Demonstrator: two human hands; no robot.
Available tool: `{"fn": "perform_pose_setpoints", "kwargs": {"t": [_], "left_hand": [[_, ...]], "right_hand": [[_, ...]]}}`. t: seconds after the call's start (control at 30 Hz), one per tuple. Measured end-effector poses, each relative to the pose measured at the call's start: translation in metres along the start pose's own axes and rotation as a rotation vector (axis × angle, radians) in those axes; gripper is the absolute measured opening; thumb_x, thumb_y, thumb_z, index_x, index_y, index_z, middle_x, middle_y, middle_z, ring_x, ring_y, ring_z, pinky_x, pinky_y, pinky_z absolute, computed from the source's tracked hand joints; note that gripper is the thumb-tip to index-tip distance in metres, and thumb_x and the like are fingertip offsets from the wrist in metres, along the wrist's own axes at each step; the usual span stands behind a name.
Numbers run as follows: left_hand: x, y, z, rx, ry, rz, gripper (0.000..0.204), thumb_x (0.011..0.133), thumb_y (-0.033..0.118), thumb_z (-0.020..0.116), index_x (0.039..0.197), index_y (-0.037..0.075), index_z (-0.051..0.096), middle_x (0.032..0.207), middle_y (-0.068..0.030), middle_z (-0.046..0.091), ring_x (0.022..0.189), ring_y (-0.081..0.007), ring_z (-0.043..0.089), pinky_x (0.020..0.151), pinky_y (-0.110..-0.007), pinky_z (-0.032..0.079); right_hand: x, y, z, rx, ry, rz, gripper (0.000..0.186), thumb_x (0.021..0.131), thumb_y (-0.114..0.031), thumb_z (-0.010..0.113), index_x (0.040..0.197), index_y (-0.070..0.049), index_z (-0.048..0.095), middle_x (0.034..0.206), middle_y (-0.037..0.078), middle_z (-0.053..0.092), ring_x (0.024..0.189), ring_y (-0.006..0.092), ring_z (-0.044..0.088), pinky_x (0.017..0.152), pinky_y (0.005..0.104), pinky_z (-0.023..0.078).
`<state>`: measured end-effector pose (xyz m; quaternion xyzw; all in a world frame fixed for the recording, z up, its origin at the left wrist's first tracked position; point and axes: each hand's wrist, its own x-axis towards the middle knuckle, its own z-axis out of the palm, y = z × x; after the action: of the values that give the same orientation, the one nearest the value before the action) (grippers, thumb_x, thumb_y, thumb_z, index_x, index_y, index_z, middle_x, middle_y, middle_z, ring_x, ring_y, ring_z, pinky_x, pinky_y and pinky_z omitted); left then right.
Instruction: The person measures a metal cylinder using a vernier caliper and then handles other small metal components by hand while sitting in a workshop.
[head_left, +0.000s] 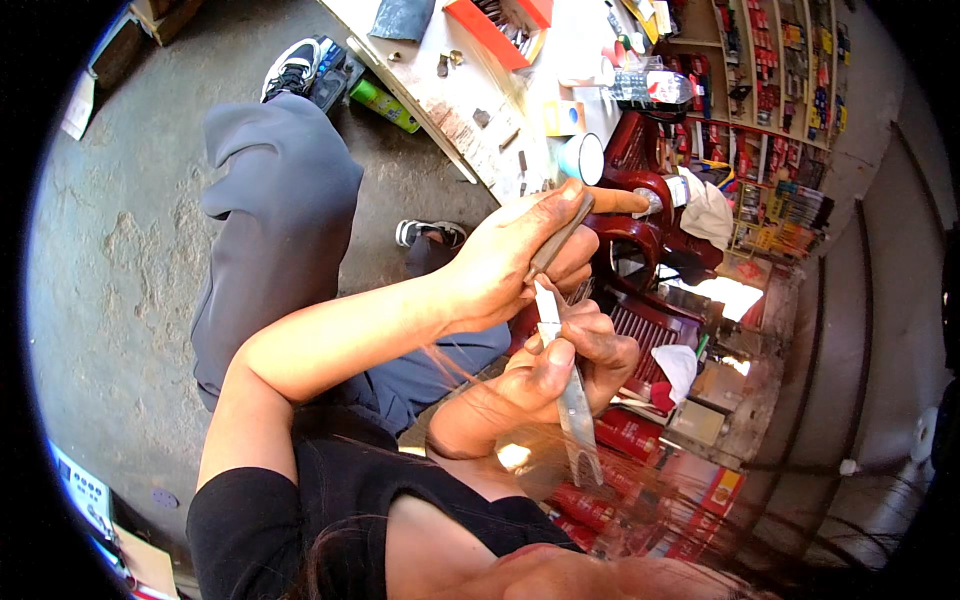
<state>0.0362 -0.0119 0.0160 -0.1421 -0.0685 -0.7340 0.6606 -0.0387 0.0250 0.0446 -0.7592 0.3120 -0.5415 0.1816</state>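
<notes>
My left hand (540, 235) is closed, thumb pressed along a dark brown flat piece (560, 238). An orange-brown rod (620, 200), like a wooden handle, with a silvery end, sticks out beyond this fist; how it sits in the grip is hidden. Close by, my right hand (575, 365) pinches a flat metal strip (577, 415) between thumb and fingers. One end of the strip is forked; its bright other end points at the left fist. I cannot tell whether the strip touches the brown piece.
Ahead stands a worktable (455, 100) bearing an orange-red box (505, 30), a white cup (582, 158) and a plastic bottle (650, 88). Dark red wooden chairs (640, 235) are just beyond my hands. Stocked shelves (770, 80) line one side. A green can (385, 105) lies under the table.
</notes>
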Motion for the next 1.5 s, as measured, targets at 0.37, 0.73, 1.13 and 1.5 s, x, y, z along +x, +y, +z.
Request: {"fn": "perform_pose_setpoints", "kwargs": {"t": [0.37,0.73,1.13,1.5], "left_hand": [[-0.002,-0.002,-0.004,-0.07,0.016,-0.018,0.059,0.095,0.043,0.043,0.13,-0.005,0.041,0.047,0.0086,0.028,0.044,-0.0024,0.024,0.043,-0.019,0.021],[-0.002,-0.002,0.003,-0.075,0.061,-0.005,0.047,0.098,0.039,0.041,0.119,-0.003,0.047,0.046,0.0071,0.028,0.04,-0.0034,0.024,0.04,-0.019,0.021],[-0.001,-0.007,0.002,-0.116,0.106,-0.001,0.038,0.099,0.036,0.037,0.102,0.001,0.049,0.045,0.0047,0.027,0.038,-0.0046,0.023,0.039,-0.02,0.02],[0.0,-0.009,0.0,-0.08,0.076,-0.09,0.046,0.098,0.04,0.038,0.108,-0.003,0.051,0.046,0.0066,0.028,0.039,-0.0036,0.023,0.039,-0.019,0.02]], "right_hand": [[-0.004,0.003,0.007,-0.036,0.027,-0.043,0.025,0.085,-0.023,0.056,0.082,0.0,0.044,0.056,0.005,0.042,0.049,0.01,0.041,0.063,0.0344,0.053],[-0.002,0.003,0.005,-0.06,0.041,-0.063,0.026,0.084,-0.022,0.056,0.08,0.0,0.044,0.055,0.005,0.041,0.047,0.0096,0.039,0.054,0.0265,0.045],[-0.001,0.001,-0.001,-0.083,0.01,-0.024,0.025,0.083,-0.021,0.056,0.08,0.0,0.043,0.056,0.005,0.042,0.046,0.0098,0.039,0.054,0.0269,0.046],[0.005,0.001,-0.016,0.007,-0.007,0.048,0.031,0.083,-0.025,0.061,0.086,0.002,0.047,0.057,0.005,0.044,0.051,0.0101,0.042,0.072,0.0367,0.054]]}}
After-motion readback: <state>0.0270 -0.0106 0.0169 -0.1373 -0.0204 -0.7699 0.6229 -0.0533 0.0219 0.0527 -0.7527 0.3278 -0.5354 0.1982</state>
